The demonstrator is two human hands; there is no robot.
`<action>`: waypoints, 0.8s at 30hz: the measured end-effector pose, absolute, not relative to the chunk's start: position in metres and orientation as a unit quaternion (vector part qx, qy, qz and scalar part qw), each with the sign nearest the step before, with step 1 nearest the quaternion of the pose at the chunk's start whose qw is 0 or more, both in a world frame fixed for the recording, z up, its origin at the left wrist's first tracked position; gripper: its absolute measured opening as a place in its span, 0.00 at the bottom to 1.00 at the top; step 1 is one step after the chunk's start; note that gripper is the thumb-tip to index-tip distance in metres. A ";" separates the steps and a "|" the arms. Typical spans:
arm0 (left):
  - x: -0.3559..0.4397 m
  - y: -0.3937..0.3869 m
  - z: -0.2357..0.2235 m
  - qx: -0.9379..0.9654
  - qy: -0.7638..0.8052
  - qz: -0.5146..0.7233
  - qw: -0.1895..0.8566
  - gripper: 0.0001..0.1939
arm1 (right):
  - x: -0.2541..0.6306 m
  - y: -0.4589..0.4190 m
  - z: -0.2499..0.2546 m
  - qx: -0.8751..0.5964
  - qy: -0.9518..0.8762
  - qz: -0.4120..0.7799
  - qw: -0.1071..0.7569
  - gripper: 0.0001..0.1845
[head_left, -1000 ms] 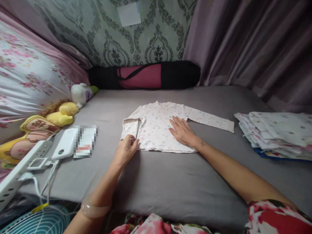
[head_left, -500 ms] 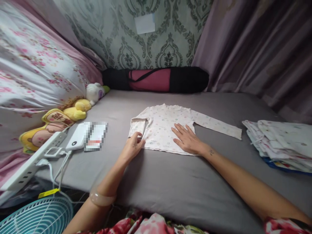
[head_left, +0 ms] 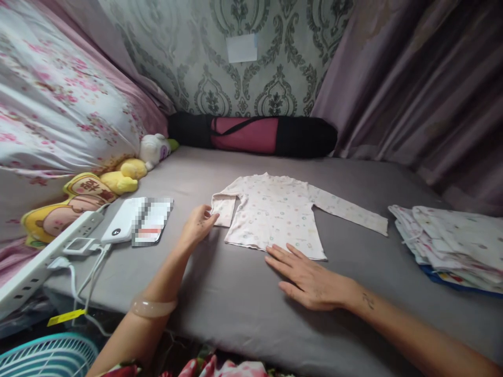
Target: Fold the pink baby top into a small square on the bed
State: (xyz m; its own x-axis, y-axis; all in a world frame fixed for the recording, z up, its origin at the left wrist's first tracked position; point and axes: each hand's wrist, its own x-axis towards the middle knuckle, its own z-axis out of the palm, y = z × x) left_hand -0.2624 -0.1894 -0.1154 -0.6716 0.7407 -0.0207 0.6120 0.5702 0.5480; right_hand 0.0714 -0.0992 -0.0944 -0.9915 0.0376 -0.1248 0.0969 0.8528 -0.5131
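Observation:
A small white long-sleeved shirt (head_left: 275,214) with a dotted print lies flat on the grey bed sheet (head_left: 251,309). Its left sleeve is folded back; its right sleeve stretches out to the right. My left hand (head_left: 198,225) pinches the folded left cuff at the shirt's left edge. My right hand (head_left: 308,277) lies flat on the sheet, fingers spread, just in front of the shirt's hem and touching its edge at most with the fingertips.
A stack of folded printed clothes (head_left: 448,235) sits at the right. A rolled pink mat in a black bag (head_left: 255,133) lies by the wall. Plush toys (head_left: 118,175), a power bank (head_left: 121,225), a power strip (head_left: 43,256) and a fan (head_left: 47,356) are at the left.
My right hand slid off the shirt's front down onto the sheet below the hem. My left hand pulled the folded left cuff outward to the left. The camera shifted slightly.

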 end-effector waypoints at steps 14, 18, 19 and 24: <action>-0.288 -0.140 -0.110 0.363 0.880 0.235 0.198 0.05 | -0.056 0.020 -0.133 0.429 0.883 -0.177 -0.070 0.31; -0.299 -0.134 -0.090 0.387 0.881 0.271 -0.028 0.11 | -0.062 0.010 -0.141 0.438 0.890 -0.119 -0.044 0.33; -0.302 -0.132 -0.086 0.380 0.877 0.280 -0.095 0.13 | -0.062 0.007 -0.143 0.437 0.892 -0.107 -0.046 0.33; -0.316 -0.124 -0.098 0.320 0.894 0.269 -0.159 0.16 | -0.061 0.005 -0.146 0.440 0.893 -0.077 -0.047 0.32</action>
